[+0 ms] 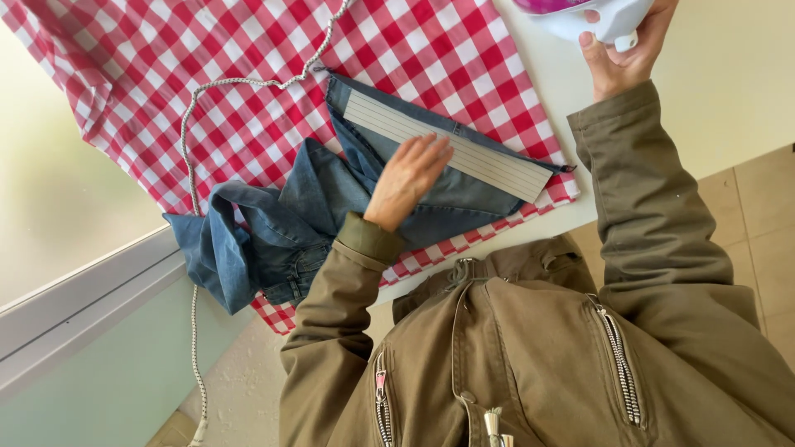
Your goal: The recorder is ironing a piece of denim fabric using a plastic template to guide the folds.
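Observation:
A pair of blue jeans (281, 223) lies on a red and white checked cloth (248, 83), one part turned inside out with a pale striped lining (447, 145) showing. My left hand (407, 178) rests flat on the denim just below that lining, fingers spread. My right hand (621, 50) is at the top right edge, gripping the handle of a white and pink iron (592, 12), which is mostly cut off by the frame. The iron is apart from the jeans.
A braided white cord (195, 165) runs across the checked cloth and hangs down past the table's edge (530, 232) at the left. A window sill (83, 290) is at the left. Beige floor tiles (762, 232) show at the right. My olive jacket fills the lower frame.

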